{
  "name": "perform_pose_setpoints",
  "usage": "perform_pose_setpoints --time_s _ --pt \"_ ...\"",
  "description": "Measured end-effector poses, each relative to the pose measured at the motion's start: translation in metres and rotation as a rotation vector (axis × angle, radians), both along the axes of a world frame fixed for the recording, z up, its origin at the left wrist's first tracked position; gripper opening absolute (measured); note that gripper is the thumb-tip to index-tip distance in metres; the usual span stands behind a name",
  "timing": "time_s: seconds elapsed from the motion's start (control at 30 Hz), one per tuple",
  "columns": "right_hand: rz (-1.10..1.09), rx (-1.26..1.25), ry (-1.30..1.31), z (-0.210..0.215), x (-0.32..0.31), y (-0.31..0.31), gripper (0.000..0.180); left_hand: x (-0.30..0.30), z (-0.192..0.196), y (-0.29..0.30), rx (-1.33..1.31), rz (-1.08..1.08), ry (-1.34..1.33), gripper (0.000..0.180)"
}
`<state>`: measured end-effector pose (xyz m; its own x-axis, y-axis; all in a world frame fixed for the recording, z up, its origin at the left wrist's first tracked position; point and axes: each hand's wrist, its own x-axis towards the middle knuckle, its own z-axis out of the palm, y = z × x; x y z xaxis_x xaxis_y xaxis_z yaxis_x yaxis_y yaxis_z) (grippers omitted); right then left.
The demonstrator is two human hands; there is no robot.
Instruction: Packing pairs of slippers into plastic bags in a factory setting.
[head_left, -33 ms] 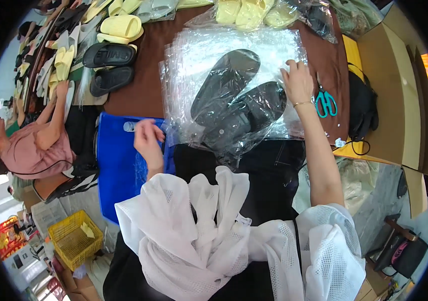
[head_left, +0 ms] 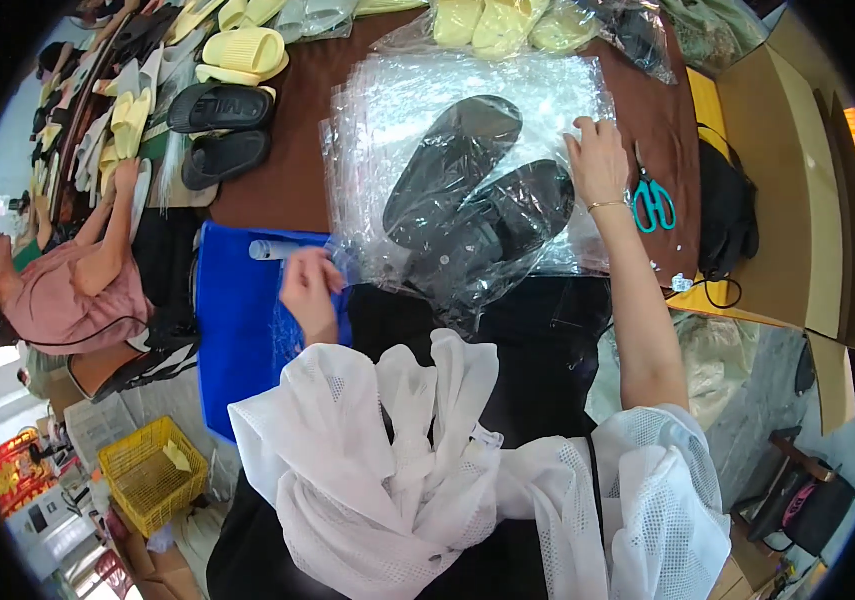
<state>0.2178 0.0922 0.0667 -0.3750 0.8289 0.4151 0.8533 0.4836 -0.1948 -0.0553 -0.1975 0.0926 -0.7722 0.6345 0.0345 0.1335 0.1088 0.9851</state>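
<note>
A pair of black slides [head_left: 452, 170] in a clear plastic bag lies on a stack of clear plastic bags [head_left: 377, 110], one slide beside the other, both tilted. My right hand [head_left: 599, 165], a thin bracelet at its wrist, rests on the right edge of the stack. Its fingers are bent but apart, next to the right slide. My left hand [head_left: 309, 290] is over the right rim of a blue bin [head_left: 232, 330], left of the bagged pair. Its fingers curl loosely, and nothing shows in them.
Teal-handled scissors [head_left: 653, 205] lie right of the stack on the brown tablecloth [head_left: 287, 140]. Black slides [head_left: 217, 110] and yellow slides [head_left: 242, 52] stand at the left. An open cardboard box [head_left: 762, 190] is on the right. A co-worker [head_left: 77, 270] handles slides at far left.
My left hand has shifted slightly to the right and toward me, showing more of a clear cylinder at the bin's far edge. My right hand and the bagged slides stay nearly in place.
</note>
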Motion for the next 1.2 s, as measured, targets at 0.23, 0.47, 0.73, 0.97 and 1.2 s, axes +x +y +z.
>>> perform_pose_setpoints --time_s 0.23,0.47,0.73,0.97,1.2 --pt "-0.040 -0.007 0.164 -0.001 0.000 -0.006 0.009 0.072 -0.018 0.030 -0.071 -0.604 -0.510 0.038" --pt "-0.017 0.029 0.230 0.018 0.009 -0.024 0.011 0.091 -0.025 0.110 0.218 -0.827 -1.038 0.061" --pt "-0.190 -0.250 0.680 0.026 0.046 -0.048 0.016 0.070 0.020 0.108 0.039 -0.790 -0.883 0.047" --pt "-0.281 -0.643 0.378 0.010 0.042 -0.061 0.034 0.079 -0.018 0.131 -0.365 -0.687 -0.628 0.053" --pt "-0.295 -0.279 0.511 0.004 0.037 -0.070 0.025 0.078 0.027 0.115 -0.095 -0.614 -0.476 0.025"
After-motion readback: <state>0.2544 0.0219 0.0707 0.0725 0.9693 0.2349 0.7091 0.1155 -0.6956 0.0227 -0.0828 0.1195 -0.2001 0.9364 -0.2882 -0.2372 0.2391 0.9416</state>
